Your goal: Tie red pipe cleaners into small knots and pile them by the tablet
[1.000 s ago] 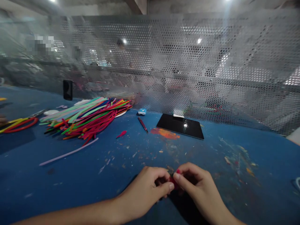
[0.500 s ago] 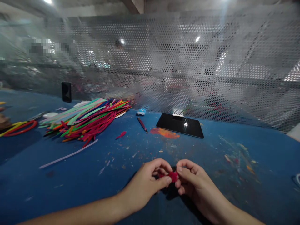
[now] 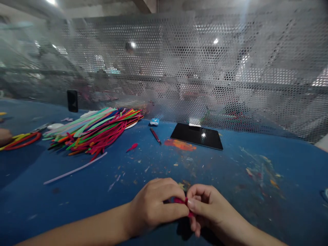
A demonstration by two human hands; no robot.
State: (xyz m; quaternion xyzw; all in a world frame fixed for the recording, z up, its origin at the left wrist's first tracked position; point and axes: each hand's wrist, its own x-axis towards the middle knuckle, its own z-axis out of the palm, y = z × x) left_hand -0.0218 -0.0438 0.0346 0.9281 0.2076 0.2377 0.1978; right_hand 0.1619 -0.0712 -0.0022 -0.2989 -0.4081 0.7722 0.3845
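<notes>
Head view: a perforated metal screen [image 3: 174, 68] runs along the back of a paint-marked blue table [image 3: 89, 205], on which a big pile of coloured pipe cleaners [image 3: 102, 130] lies loose, with plenty that look unworked. Right of the pile, near the screen, a dark tablet [image 3: 189, 135] lies flat. At the near edge, the left hand [image 3: 159, 205] and right hand [image 3: 210, 205] meet, both narrowed to a pinch on one small item. Nearer the pile, a single lilac pipe cleaner [image 3: 75, 169] lies slightly curved and unfolded, while a slim dark-red tool [image 3: 155, 136] lies untouched left of the tablet. Smaller again, a red shaped scrap [image 3: 132, 147] rests alone between pile and hands, wide at one end and thin at the other; it seems already formed. Between the fingertips sits the red fuzzy piece [image 3: 179, 200], apparently bent and mid-shaping, with its right end pinched under the right thumb. Fingers cover much of it, so how much shaping remains cannot be told.
</notes>
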